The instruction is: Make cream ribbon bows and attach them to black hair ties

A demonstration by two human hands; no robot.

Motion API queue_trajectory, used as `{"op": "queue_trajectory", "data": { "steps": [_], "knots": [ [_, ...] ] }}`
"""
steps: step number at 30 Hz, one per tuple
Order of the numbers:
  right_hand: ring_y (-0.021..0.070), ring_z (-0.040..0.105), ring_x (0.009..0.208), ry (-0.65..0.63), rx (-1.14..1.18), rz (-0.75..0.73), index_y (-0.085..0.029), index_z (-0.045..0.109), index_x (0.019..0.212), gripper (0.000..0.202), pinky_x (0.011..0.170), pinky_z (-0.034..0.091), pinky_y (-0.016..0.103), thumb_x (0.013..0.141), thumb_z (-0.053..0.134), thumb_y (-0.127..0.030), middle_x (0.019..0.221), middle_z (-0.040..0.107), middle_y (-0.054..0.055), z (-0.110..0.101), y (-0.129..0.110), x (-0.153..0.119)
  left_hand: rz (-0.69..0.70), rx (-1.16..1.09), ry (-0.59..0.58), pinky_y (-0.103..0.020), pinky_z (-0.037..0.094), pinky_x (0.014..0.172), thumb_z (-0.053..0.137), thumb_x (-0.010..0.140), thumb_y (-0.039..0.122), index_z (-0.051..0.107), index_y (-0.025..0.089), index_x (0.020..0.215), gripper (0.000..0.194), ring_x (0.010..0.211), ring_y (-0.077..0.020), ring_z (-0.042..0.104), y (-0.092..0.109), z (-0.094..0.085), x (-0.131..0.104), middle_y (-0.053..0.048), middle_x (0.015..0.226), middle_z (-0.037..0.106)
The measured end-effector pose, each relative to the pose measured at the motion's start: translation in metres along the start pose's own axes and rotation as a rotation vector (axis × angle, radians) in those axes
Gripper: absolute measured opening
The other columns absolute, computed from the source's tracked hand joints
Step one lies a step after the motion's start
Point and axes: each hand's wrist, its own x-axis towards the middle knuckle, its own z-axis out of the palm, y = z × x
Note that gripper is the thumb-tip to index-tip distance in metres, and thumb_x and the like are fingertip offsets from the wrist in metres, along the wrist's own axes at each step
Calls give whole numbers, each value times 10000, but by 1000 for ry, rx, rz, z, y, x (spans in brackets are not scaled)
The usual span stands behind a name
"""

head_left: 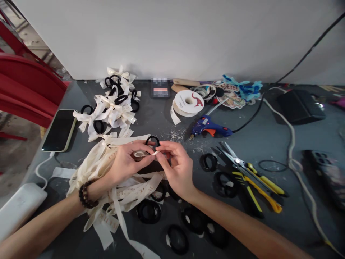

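Near the table's middle, my left hand (126, 158) and my right hand (176, 167) meet fingertip to fingertip, both closed in a pinch. Between them are a black hair tie (152, 137), upright above the fingers, and a looped piece of cream ribbon (139, 154). The fingers partly cover where ribbon and tie meet. Under my left hand lies a heap of cream printed ribbon strips (137, 190). Loose black hair ties (148, 211), some with white bits on them, are spread below and right of my right hand. Farther back sits a pile of hair ties with ribbon bows (115, 111).
A blue glue gun (211, 126) lies beyond my right hand, its black cord running right. Nearby are a ribbon spool (188, 103), scissors (238, 162) and a yellow-black cutter (249, 194). A phone (59, 130) and white power bank (24, 205) lie left. A wall (172, 39) stands behind.
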Motion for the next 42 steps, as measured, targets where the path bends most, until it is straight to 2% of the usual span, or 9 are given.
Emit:
{"op": "queue_trajectory", "data": {
  "steps": [6,13,17,23,28,31,34,38,42],
  "knots": [
    [215,784,1033,-35,-56,-32,-284,701,1224,203,902,636,394,1021,695,-287,1088,815,53,-1,-1,0,25,86,-6,-185,524,578,817,892,306,793,175,890,133,890,-185,756,1,-1,0,-119,1160,781],
    [199,791,1029,-26,18,11,-283,695,1211,200,933,656,380,1012,717,-283,1078,820,42,-2,1,2,49,75,-79,-227,499,633,809,917,370,806,176,922,194,882,-182,703,1,-3,1,-122,1137,757],
    [207,798,1020,-36,-1,-15,-287,708,1202,178,899,671,377,1025,699,-297,1076,826,46,-2,-1,2,0,50,-109,-215,401,547,760,955,365,795,175,931,194,753,-133,623,4,-4,1,-110,1114,742],
    [231,805,1043,-65,24,-16,-291,727,1201,243,904,672,394,969,785,-339,1089,833,50,-3,-1,1,-39,-57,-86,-199,429,563,784,936,362,781,183,903,182,875,-172,654,6,-4,0,-101,1122,718],
    [209,807,959,-63,73,1,-283,732,1145,184,856,672,363,973,780,-325,996,830,35,-3,1,1,-75,-126,-138,-256,502,708,811,908,330,819,200,863,138,996,-215,680,7,-7,2,-95,1161,732],
    [192,802,934,-70,101,-2,-283,728,1143,175,847,666,341,975,776,-305,977,826,25,-3,1,2,-95,-133,-145,-280,503,744,832,884,328,828,201,834,136,988,-220,682,7,-9,3,-93,1180,732],
    [187,794,936,-50,80,-13,-282,729,1137,159,875,656,347,982,765,-289,970,819,22,-3,0,2,-99,-110,-154,-278,484,723,795,926,365,815,196,852,185,928,-200,676,6,-9,3,-89,1135,737],
    [189,789,987,-41,63,-26,-287,732,1148,158,900,647,348,991,755,-285,998,816,22,-3,-1,3,-26,-18,-154,-272,478,722,707,1003,374,791,179,906,233,868,-176,664,7,-5,2,-81,1045,729],
    [198,792,992,-43,53,-28,-286,737,1169,241,915,639,358,941,817,-290,1019,823,22,-3,-1,3,57,49,-150,-276,500,795,643,1051,353,772,175,962,237,932,-183,688,6,-2,2,-78,1049,736]
  ]
}}
